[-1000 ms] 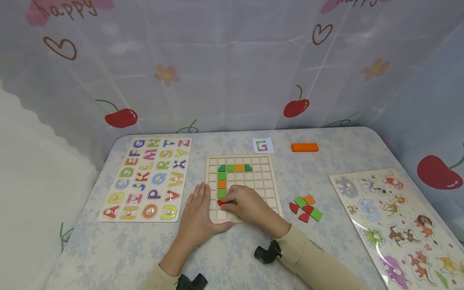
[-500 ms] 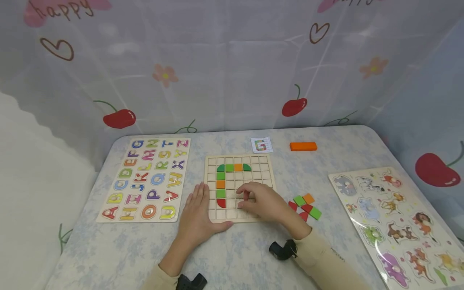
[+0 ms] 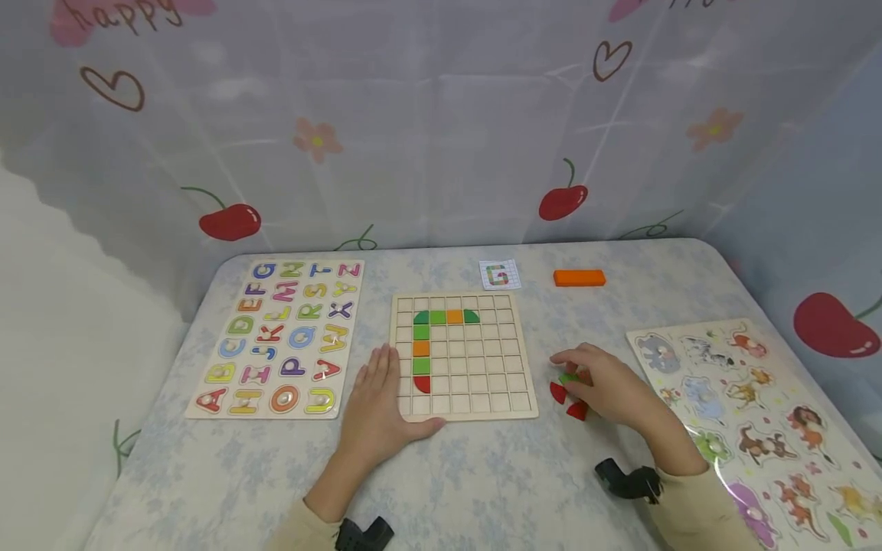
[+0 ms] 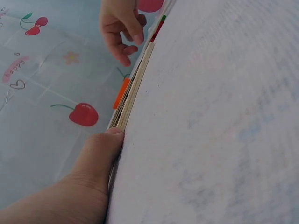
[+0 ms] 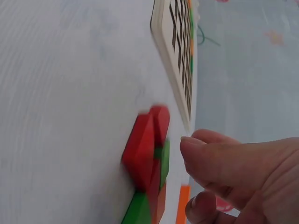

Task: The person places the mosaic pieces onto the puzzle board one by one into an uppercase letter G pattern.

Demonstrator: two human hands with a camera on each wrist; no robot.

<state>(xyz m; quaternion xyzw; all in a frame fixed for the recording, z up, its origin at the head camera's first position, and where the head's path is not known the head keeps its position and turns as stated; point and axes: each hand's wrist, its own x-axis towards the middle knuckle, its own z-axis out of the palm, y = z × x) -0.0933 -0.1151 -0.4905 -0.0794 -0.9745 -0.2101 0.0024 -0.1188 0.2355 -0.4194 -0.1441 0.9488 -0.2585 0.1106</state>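
My left hand (image 3: 372, 413) lies flat at the near left corner of a wooden grid board (image 3: 475, 383), fingers straight along its left side. In the left wrist view its thumb (image 4: 103, 144) touches the board's edge. Green and orange squares with rounded corner pieces form a top row and a left column in the grid, ending in a red quarter-round piece (image 3: 422, 384). To the board's right, my right hand (image 3: 609, 390) hovers over a small pile of loose pieces. Its fingers are loosely bent and hold nothing. Red quarter-rounds (image 5: 140, 154) and a green piece (image 5: 164, 161) show beside the fingertips.
An alphabet puzzle board (image 3: 347, 337) lies on the left, an animal puzzle board (image 3: 696, 363) on the right. Behind the grid board are a small pattern card (image 3: 511, 275) and an orange bar (image 3: 579, 278). A printed curtain (image 3: 441, 153) stands behind the table.
My right hand has let go of the red quarter-round in the left column and moved right, off the board to the loose pieces. My left hand has stayed in place.
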